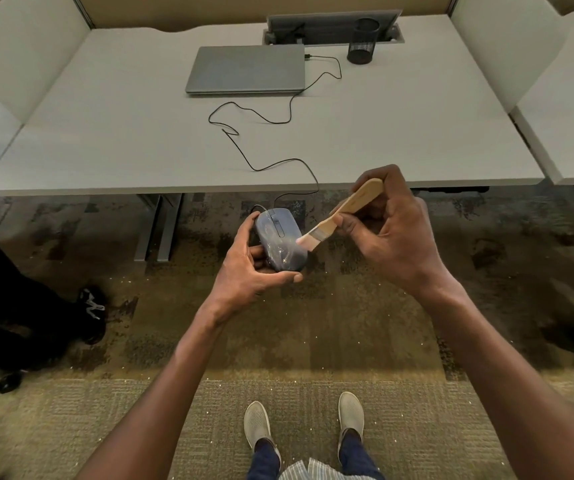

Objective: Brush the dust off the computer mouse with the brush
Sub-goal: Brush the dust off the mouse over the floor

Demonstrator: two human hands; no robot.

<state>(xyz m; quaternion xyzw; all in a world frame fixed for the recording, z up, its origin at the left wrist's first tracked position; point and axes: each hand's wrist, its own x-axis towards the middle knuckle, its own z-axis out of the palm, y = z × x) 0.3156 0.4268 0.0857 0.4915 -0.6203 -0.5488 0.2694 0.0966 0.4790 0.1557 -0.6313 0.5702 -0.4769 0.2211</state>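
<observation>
The desk (105, 140) fills the 12 o'clock field, with the closed laptop (245, 69) on it and the cable (261, 116) trailing off its near edge, the lower run lost against the carpet. Below the desk edge, the left hand (249, 271) is closed around the computer mouse (280, 242) from 7 o'clock, its underside hidden by the palm. The right hand (393, 230) pinches the brush (344, 211) by its wooden handle, partly covered by fingers; the bristles touch the mouse's 3 o'clock flank.

Open air is lying all around the raised hands, above the carpet (313, 323) and short of the desk (105, 150) edge. On the desk, the cable (244, 157) is snaking across the middle; the closed laptop (245, 69) and mesh cup (363, 41) are standing farther back, probably leaving both sides free.
</observation>
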